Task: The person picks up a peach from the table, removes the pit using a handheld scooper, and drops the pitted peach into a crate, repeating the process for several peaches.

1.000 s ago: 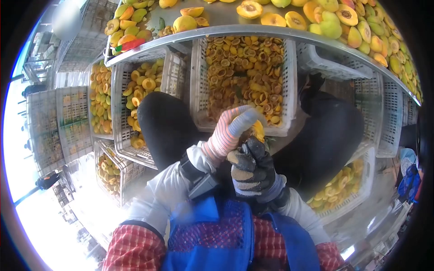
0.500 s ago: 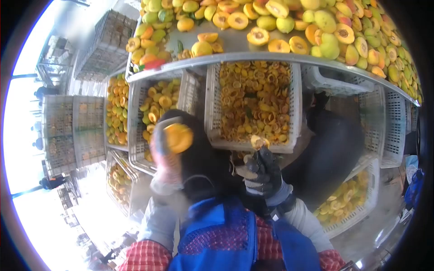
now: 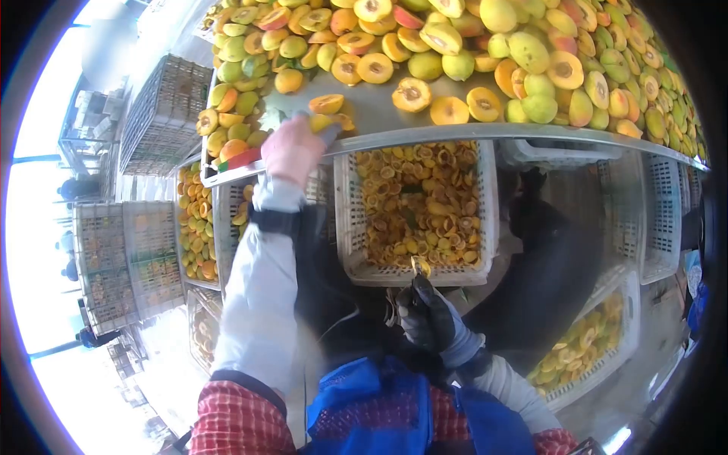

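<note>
My left hand (image 3: 292,152), in a pale glove with darker fingertips, reaches over the metal table's front edge. Its fingers curl around a yellow peach (image 3: 320,124), beside cut peach halves (image 3: 327,104). My right hand (image 3: 429,317), in a dark grey glove, is closed in front of my lap. From its fingers points something dark and narrow, apparently a small pitting tool, mostly hidden by the grip. A yellow peach scrap (image 3: 421,266) sits at its tip, near the front rim of a white crate (image 3: 417,277) with ring-shaped peach scraps inside.
Peaches, whole and halved, are heaped on the metal table (image 3: 371,139). Another crate of peach halves (image 3: 584,341) stands at my right, and crates with peaches (image 3: 196,227) stand at left. Stacked crates (image 3: 167,106) rise farther left. My knees flank the scrap crate.
My left hand has moved from above the left crate up to the table. The peach half it held is gone, and its fingers are now on another peach. My right hand stays low.
</note>
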Motion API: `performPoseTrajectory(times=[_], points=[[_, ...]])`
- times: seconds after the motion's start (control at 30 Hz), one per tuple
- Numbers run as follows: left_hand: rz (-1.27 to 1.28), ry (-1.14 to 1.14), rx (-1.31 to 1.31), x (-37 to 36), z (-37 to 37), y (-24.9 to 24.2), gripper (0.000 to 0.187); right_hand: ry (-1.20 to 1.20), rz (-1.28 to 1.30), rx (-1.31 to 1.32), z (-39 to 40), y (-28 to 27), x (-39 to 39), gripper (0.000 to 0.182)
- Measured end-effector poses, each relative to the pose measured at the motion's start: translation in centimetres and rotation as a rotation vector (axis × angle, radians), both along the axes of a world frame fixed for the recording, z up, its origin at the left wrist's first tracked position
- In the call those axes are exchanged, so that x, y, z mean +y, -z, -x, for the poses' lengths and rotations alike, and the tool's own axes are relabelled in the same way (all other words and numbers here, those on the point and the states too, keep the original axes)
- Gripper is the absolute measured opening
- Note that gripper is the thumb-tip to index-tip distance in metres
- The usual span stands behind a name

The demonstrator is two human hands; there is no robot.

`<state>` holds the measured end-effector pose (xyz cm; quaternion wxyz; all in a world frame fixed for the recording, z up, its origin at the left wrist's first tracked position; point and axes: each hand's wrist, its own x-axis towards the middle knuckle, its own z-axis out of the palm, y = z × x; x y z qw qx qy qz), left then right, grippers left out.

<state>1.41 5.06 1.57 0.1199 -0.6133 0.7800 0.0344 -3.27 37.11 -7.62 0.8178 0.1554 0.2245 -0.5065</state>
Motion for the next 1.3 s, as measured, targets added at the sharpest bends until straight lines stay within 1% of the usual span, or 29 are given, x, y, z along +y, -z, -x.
performPoseTrajectory(times=[0.07,0.1,0.13,0.2,0.23,0.27,0.33,0.37,0.4,0.43,0.47,0.53,0.57,0.6,0.67,0.73,0.77,0.8,0.87,0.9,1.0,1.03,1.1,1.13,1.17,1.2,1.23,1.27,1.3], points=[[-0.076,0.105,0.005,-2.7,0.6,1.2,0.062,0.029,-0.122,0.068,0.5,-0.3,-0.8,0.043],[-0.126,0.226,0.040,-3.6,0.6,1.4,0.061,0.056,-0.169,0.076,0.7,-0.3,-1.3,0.042],[-0.124,0.241,0.131,-3.9,0.1,1.8,0.063,0.080,-0.218,0.081,0.9,-0.5,-1.5,0.041],[0.030,0.297,0.610,0.2,-0.6,0.8,0.062,0.117,0.021,0.036,2.3,-2.1,-1.8,0.040],[-0.184,0.215,0.870,2.5,-0.9,0.1,0.061,0.132,0.138,0.016,3.1,-3.1,-1.9,0.040],[-0.405,0.110,1.118,5.1,-1.4,-0.4,0.060,0.121,0.191,-0.016,3.7,-4.3,-2.2,0.039],[-0.818,-0.132,1.347,10.5,-1.7,-0.3,0.060,0.097,0.305,-0.074,4.5,-6.1,-3.7,0.038],[-0.896,-0.282,1.377,12.3,-2.2,0.0,0.061,0.079,0.240,-0.115,3.6,-4.3,-4.0,0.037],[-0.975,-0.433,1.403,13.5,-2.7,0.7,0.062,0.097,0.065,-0.084,2.9,-3.1,-4.2,0.037],[-1.031,-0.507,1.537,14.0,-3.2,1.7,0.066,0.114,-0.110,-0.050,2.5,-2.0,-4.3,0.036],[-0.993,-0.461,1.558,14.6,-3.5,2.5,0.067,0.127,-0.278,-0.011,2.0,-0.6,-4.3,0.036],[-0.914,-0.376,1.593,16.2,-4.0,3.7,0.068,0.286,0.042,0.393,0.7,0.3,-2.5,0.040],[-0.933,-0.292,1.576,16.8,-3.8,3.3,0.069,0.262,0.048,0.338,1.9,-1.3,-2.9,0.042],[-0.999,-0.302,1.522,17.2,-3.8,2.7,0.071,0.244,0.053,0.285,2.4,-2.2,-3.0,0.044],[-0.974,-0.220,1.530,17.6,-4.0,2.9,0.068,0.324,0.125,0.431,1.6,-1.4,-2.8,0.047],[-0.880,0.062,1.408,17.4,-4.9,3.6,0.065,0.274,0.095,0.487,1.7,-1.3,-2.4,0.046],[-0.824,0.198,1.342,17.3,-5.1,3.8,0.064,0.183,0.032,0.470,2.6,-2.5,-2.8,0.044],[-0.750,0.258,1.315,17.3,-5.0,3.5,0.062,0.094,-0.032,0.450,3.2,-3.2,-3.1,0.043],[-0.605,0.370,1.252,17.6,-4.8,2.8,0.060,0.079,-0.011,0.435,3.2,-3.5,-3.2,0.041],[-0.486,0.431,1.182,17.5,-5.2,3.3,0.057,0.072,0.000,0.430,3.2,-3.6,-3.1,0.040],[-0.461,0.062,1.250,19.7,-5.1,3.6,0.054,0.230,0.090,0.442,2.0,-2.4,-3.1,0.041],[-0.423,0.007,1.310,20.1,-5.2,4.4,0.050,0.263,0.117,0.461,1.7,-2.4,-3.3,0.042],[-0.519,-0.154,1.379,20.0,-4.6,3.2,0.048,0.282,0.149,0.554,2.2,-3.9,-4.3,0.047],[-0.569,-0.234,1.415,19.7,-4.2,2.5,0.047,0.304,0.269,0.817,2.2,-4.2,-4.6,0.049],[-0.579,-0.179,1.348,18.8,-4.2,2.0,0.043,0.322,0.394,1.080,2.3,-4.5,-5.1,0.051],[-0.614,-0.240,1.411,18.8,-4.3,1.8,0.041,0.337,0.521,1.341,2.4,-4.8,-5.6,0.053],[-0.677,-0.279,1.501,18.6,-4.3,1.8,0.040,0.293,0.586,1.363,3.1,-5.4,-6.2,0.054],[-0.742,-0.319,1.589,18.4,-4.4,1.8,0.040,0.330,0.622,1.365,3.4,-5.9,-7.1,0.054],[-0.749,-0.344,1.752,18.0,-5.0,3.1,0.045,0.366,0.657,1.365,3.5,-6.3,-8.1,0.053]])
